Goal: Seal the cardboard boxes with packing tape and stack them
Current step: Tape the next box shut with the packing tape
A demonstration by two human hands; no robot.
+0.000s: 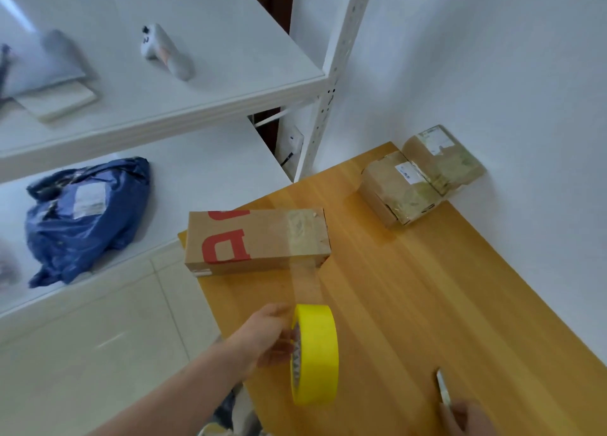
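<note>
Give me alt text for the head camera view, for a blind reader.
A left hand holds a yellow tape roll, its strip stretched to a cardboard box on a wooden table. The right hand grips a thin tool; two taped boxes sit by the wall.

Bare left hand (262,337) and forearm (170,389)

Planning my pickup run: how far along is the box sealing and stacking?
Done: the near taped box and the far taped box sit side by side at the wall. In hand: the left hand holds the yellow tape roll, its strip running uncut to the red-printed box; the right hand holds a cutter. Left: cut, press down, stack; no box lies on another.
</note>
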